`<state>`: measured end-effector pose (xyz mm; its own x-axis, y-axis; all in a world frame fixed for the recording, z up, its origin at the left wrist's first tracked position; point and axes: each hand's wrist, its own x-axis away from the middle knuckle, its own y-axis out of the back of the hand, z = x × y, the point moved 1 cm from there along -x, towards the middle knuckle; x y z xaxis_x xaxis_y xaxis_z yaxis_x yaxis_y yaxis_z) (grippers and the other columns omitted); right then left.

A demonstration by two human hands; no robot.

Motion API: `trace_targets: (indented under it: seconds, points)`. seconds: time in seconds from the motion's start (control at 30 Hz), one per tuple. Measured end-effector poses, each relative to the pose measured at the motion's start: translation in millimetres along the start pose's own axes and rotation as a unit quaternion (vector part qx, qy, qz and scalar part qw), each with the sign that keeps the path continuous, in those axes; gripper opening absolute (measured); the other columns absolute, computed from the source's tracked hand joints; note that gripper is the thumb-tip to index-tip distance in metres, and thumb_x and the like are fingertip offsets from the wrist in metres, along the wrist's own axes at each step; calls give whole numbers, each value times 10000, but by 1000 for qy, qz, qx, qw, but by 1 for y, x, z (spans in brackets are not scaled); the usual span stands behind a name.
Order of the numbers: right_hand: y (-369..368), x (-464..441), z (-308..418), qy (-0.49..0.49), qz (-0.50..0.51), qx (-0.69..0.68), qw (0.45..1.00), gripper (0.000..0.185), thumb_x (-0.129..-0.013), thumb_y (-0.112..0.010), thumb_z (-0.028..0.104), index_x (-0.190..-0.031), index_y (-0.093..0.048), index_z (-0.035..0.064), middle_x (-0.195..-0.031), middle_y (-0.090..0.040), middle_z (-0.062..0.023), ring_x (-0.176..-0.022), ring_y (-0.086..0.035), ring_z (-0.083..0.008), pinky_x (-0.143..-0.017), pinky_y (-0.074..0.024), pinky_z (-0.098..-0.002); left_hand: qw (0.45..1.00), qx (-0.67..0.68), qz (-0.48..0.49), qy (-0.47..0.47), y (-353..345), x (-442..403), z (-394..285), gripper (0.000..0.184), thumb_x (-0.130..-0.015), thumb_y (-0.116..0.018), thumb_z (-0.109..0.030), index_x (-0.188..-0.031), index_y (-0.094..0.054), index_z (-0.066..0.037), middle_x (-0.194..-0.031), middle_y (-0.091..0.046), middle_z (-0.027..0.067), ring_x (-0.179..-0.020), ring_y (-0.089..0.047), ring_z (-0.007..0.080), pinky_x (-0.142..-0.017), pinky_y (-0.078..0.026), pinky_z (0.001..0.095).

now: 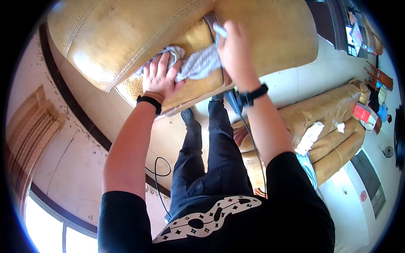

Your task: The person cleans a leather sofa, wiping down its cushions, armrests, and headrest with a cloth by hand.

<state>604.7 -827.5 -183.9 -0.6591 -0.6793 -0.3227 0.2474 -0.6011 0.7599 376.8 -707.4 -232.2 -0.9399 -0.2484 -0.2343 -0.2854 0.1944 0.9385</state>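
A grey, textured cloth lies crumpled across the tan leather seat in front of me. My left hand rests on its bunched left end, fingers spread and pressed down against the leather. The cloth's other end runs to my right hand, which is closed around it. Something pale and bluish sticks out above the right fist; whether it is part of the cloth I cannot tell. Right by that hand, a brown strip crosses the leather.
A dark cable hangs below my right wrist, and another loops by my left leg. On the right stands a tan sofa with white papers and a red box. A woven blind hangs at the left wall.
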Motion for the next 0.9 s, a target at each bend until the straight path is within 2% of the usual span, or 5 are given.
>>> trace_targets:
  seconds: [0.23, 0.4, 0.63, 0.8, 0.9]
  points:
    - [-6, -29, 7, 45, 12, -39, 998, 253, -834, -652, -49, -1066, -587, 29, -963, -601, -217, -915, -605, -462, -764, -508, -508, 1000, -2, -10, -2, -1, -3, -1, 653, -736, -734, -516, -1320, -609, -252, -1430, -511, 137, -1296, -495, 357, -1018, -397, 550]
    - [3, 21, 5, -55, 46, 19, 997, 278, -807, -615, -86, -1060, -595, 28, -958, -569, -220, -895, -585, -467, -775, -505, -531, 1000, -2, 2, 0, -3, 2, 2, 625, -736, -715, -517, -1308, -629, -281, -1446, -507, 121, -1298, -492, 339, -1015, -395, 541]
    - [-17, -26, -2, 10, 6, -48, 999, 180, -857, -635, -43, -1006, -587, 46, -947, -586, -216, -895, -598, -468, -750, -497, -518, 1000, -16, -14, 2, -6, 1, 3, 638, -744, -710, -523, -1320, -622, -265, -1443, -506, 129, -1291, -499, 347, -1015, -397, 553]
    - [5, 14, 7, -57, 52, -9, 997, 288, -803, -622, -84, -1069, -620, 25, -995, -629, -233, -901, -599, -484, -766, -507, -510, 1000, 4, 0, -10, 3, -2, -1, 621, -792, -712, -483, -1341, -599, -214, -1427, -521, 165, -1262, -518, 386, -992, -400, 572]
    - [0, -26, 7, 10, 31, -51, 998, 262, -809, -634, -77, -1043, -593, 35, -953, -596, -230, -930, -596, -478, -776, -497, -528, 1000, -1, -21, -16, -1, 0, 0, 626, -793, -707, -495, -1341, -599, -215, -1421, -525, 167, -1266, -516, 386, -999, -397, 572]
